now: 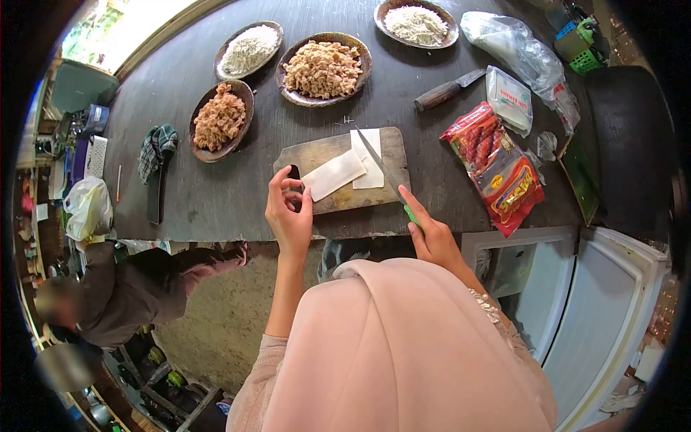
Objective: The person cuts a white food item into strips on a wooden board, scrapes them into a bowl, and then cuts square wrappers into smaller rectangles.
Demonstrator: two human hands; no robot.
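Note:
A worn wooden cutting board (360, 201) lies near the table's front edge. On it, one white flat strip (335, 176) slants across and partly overlaps another white upright strip (369, 178). My right hand (430, 234) grips a kitchen knife (385, 171) by its green handle. The blade points away from me and crosses the upright strip. Over the board's left end is my left hand (289, 214), its fingers bent but apart. Its thumb tip is at the slanted strip's left end; whether it touches cannot be made out.
Bowls of chopped brown pieces (322, 70) and plates of white shreds (416, 26) stand at the back. To the right lie another knife (450, 90), a red sausage packet (497, 169) and plastic bags (515, 47). A person (137, 288) is at left; an open white fridge door (612, 302) is at right.

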